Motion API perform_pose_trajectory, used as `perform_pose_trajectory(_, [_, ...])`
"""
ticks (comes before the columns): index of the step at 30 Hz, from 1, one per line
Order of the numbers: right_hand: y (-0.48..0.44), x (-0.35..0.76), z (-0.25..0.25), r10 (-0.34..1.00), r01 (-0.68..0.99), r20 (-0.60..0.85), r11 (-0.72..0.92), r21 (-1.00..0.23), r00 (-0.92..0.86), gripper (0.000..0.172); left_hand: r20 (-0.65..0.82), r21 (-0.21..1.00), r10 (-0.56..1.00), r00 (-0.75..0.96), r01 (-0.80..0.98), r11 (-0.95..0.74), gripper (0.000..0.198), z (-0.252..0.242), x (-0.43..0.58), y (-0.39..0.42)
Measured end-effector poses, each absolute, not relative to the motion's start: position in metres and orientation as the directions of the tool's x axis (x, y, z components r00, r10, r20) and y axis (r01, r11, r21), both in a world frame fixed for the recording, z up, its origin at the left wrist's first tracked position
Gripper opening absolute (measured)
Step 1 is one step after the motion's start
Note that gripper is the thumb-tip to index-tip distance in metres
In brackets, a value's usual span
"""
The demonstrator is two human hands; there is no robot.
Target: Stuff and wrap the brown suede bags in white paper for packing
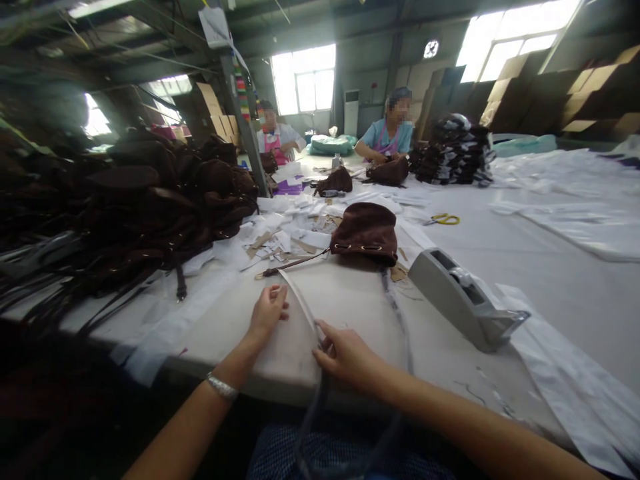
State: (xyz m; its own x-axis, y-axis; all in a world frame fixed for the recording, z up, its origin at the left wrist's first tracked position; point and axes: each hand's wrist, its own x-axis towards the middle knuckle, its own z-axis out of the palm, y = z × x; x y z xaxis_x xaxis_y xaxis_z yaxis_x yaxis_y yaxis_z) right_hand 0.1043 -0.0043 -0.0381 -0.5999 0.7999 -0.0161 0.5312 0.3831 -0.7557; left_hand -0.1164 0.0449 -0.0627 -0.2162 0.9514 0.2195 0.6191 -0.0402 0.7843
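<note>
My left hand (269, 311) rests on the table with fingers curled, pinching the edge of a clear plastic sheet or bag (300, 303) that arches up between my hands. My right hand (345, 355) grips the same clear plastic lower down, near the table's front edge. A brown suede drawstring bag (365, 233) lies on the table just beyond my hands, its long strap (293, 264) trailing to the left. The plastic hangs down over the table edge toward my lap.
A grey tape dispenser (463, 297) stands to the right. A big heap of brown bags (150, 200) fills the left side. Paper scraps (285, 237), yellow scissors (445, 219) and white sheets (575, 220) lie further back. Two people work at the far end beside a dark stack (457, 150).
</note>
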Motion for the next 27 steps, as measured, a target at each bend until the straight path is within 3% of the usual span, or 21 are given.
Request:
perform_pose_trajectory(4, [-0.01, 0.096, -0.037, 0.756, 0.52, 0.005, 0.455, -0.723, -0.655, 0.058, 0.158, 0.788, 0.974, -0.163, 0.615, -0.025, 0.041, -0.062, -0.107, 0.065])
perform_pose_trajectory(7, [-0.001, 0.104, -0.029, 0.712, 0.519, 0.02, 0.53, -0.671, -0.702, 0.045, 0.179, 0.735, 0.983, -0.049, 0.67, -0.101, 0.029, -0.056, -0.1, 0.072])
perform_pose_trajectory(10, [0.029, 0.127, -0.018, 0.78, 0.61, 0.145, 0.576, -0.544, -0.608, 0.031, 0.204, 0.653, 0.976, 0.072, 0.733, -0.19, 0.03, -0.05, -0.1, 0.074])
perform_pose_trajectory(13, [0.068, 0.152, -0.012, 0.783, 0.679, 0.328, 0.622, -0.39, -0.529, 0.028, 0.203, 0.568, 0.954, 0.219, 0.767, -0.298, 0.029, -0.044, -0.102, 0.077])
perform_pose_trajectory(17, [0.102, 0.166, -0.017, 0.68, 0.648, 0.26, 0.733, -0.206, -0.686, 0.032, 0.177, 0.488, 0.908, 0.379, 0.767, -0.415, 0.027, -0.04, -0.103, 0.085])
perform_pose_trajectory(20, [0.107, 0.162, -0.024, 0.632, 0.601, 0.141, 0.771, -0.212, -0.762, 0.023, 0.176, 0.443, 0.898, 0.404, 0.782, -0.439, 0.028, -0.038, -0.1, 0.087])
perform_pose_trajectory(23, [0.106, 0.153, -0.033, 0.66, 0.619, 0.13, 0.743, -0.253, -0.74, 0.024, 0.188, 0.41, 0.892, 0.411, 0.793, -0.451, 0.028, -0.04, -0.094, 0.086])
perform_pose_trajectory(27, [0.106, 0.151, -0.041, 0.724, 0.589, 0.187, 0.661, -0.465, -0.664, 0.042, 0.185, 0.396, 0.886, 0.426, 0.793, -0.464, 0.023, -0.044, -0.084, 0.084])
